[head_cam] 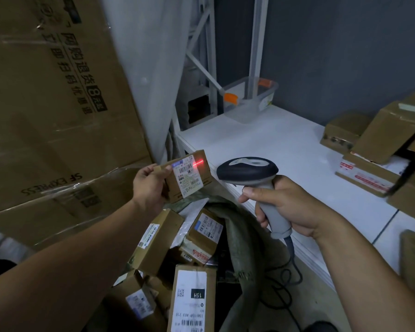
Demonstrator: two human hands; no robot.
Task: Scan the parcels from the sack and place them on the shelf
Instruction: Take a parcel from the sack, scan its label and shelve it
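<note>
My left hand (pixel 149 185) holds a small cardboard parcel (pixel 189 176) up over the sack, its white label facing me. My right hand (pixel 288 207) grips a grey and black barcode scanner (pixel 248 172), head pointed left at the parcel. A red scan line glows on the parcel's upper right, by the label's edge. Below both hands the open green sack (pixel 240 240) holds several labelled cardboard parcels (pixel 192 300). The white shelf (pixel 268 149) runs along my right.
Large taped cardboard cartons (pixel 53 104) fill the left side. On the shelf sit a clear plastic bin (pixel 252 99) at the back and stacked parcels (pixel 379 149) at the far right. The scanner's cable (pixel 285 283) trails down beside the sack.
</note>
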